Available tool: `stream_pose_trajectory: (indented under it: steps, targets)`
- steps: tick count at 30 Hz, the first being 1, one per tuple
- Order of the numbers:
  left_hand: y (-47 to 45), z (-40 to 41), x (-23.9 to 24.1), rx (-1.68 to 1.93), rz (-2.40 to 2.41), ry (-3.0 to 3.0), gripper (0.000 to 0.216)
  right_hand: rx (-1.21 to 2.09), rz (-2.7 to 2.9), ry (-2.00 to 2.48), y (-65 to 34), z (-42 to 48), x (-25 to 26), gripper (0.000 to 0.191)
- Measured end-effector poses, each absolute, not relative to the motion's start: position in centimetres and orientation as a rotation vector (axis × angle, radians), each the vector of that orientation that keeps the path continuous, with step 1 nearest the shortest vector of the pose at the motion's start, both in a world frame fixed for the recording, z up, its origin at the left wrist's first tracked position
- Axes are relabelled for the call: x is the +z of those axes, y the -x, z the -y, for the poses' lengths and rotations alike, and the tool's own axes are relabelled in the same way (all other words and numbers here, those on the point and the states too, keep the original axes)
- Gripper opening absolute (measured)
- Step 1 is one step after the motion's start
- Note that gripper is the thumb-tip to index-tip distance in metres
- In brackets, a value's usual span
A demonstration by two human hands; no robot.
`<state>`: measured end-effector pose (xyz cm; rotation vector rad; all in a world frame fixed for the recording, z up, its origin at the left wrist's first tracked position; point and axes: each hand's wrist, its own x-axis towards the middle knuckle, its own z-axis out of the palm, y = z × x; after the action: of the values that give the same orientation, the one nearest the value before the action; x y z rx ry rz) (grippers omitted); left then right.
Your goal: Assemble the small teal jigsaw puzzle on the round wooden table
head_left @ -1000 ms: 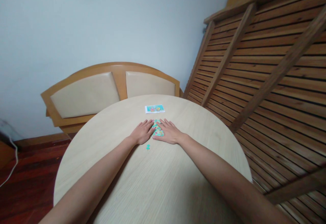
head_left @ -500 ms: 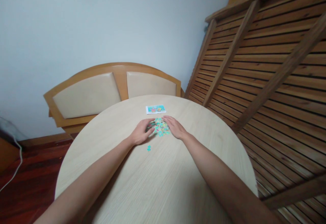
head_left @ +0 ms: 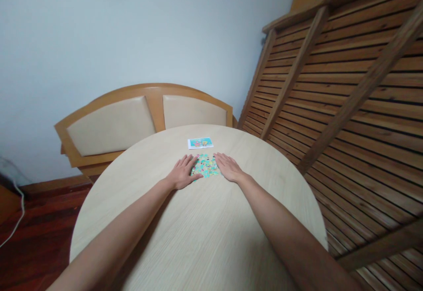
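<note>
A small heap of teal jigsaw pieces [head_left: 206, 166] lies on the round pale wooden table [head_left: 198, 233]. My left hand [head_left: 183, 173] rests flat on the table at the heap's left edge, fingers stretched out and touching the pieces. My right hand [head_left: 228, 167] lies flat at the heap's right edge, fingers also extended. Neither hand holds anything. Just beyond the heap lies a small picture card [head_left: 200, 143] with a colourful cartoon print.
Behind the table stands a wooden bench back with two cream cushions [head_left: 145, 117] against a pale blue wall. A slatted wooden frame [head_left: 346, 83] leans at the right, close to the table edge. Dark red wooden floor [head_left: 36, 220] and a white cable [head_left: 16, 220] show at the left.
My hands have slid apart, uncovering and spreading the pieces between them. The single loose piece that lay near my left wrist is no longer seen there.
</note>
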<state>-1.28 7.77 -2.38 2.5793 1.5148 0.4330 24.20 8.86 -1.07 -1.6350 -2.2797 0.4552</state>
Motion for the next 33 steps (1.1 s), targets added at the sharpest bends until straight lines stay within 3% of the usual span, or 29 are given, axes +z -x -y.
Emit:
stream_pose_trajectory:
  steps: [8,16,23,29,33]
  targets:
    - [1.6,-7.2,-2.6,0.801,-1.582,-2.556,0.055,0.407,2.345,1.419,-24.4,-7.5,-1.1,0.074]
    - [1.0,-5.0,-2.8,0.472,-1.63,-2.513,0.063,0.392,2.415,1.615,-25.3,-5.0,-1.1,0.072]
    - [0.7,-5.0,-2.1,0.483,-1.575,-2.593,0.064,0.4,2.419,1.718,-25.4,-4.7,-0.5,0.072]
    - [2.1,-4.6,-0.7,0.577,-1.403,-2.776,0.049,0.385,2.57,1.494,-26.3,-4.3,-0.4,0.067]
    - [2.8,-4.7,-0.7,0.508,-1.414,-2.732,0.042,0.38,2.534,1.625,-26.3,-4.5,-0.5,0.063]
